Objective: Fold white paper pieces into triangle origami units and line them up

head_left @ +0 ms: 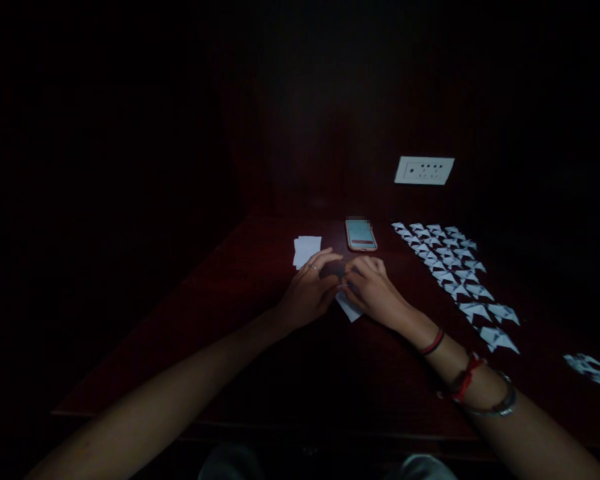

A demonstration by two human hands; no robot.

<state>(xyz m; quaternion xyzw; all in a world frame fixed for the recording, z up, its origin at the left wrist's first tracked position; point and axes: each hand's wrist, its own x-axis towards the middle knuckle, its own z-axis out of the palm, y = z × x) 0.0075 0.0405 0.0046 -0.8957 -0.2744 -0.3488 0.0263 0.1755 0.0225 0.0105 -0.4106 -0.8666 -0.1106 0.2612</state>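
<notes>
A small white sheet of paper (350, 308) is between my two hands, low over the dark red table, with its lower corner pointing toward me. My left hand (310, 290), wearing a ring, has its thumb at the paper's upper left edge, its fingers arched forward. Curled fingers of my right hand (375, 285) pinch the sheet from the other side, hiding its upper part. Just beyond my left hand lies a stack of white paper squares (307, 248), partly covered by the fingers.
A lit phone (361, 236) lies face up behind my hands. Rows of several folded white paper figures (445, 267) spread along the right side. Another cluster of folded paper (591, 369) sits nearer the right edge. A white socket panel (424, 171) is on the dark back wall.
</notes>
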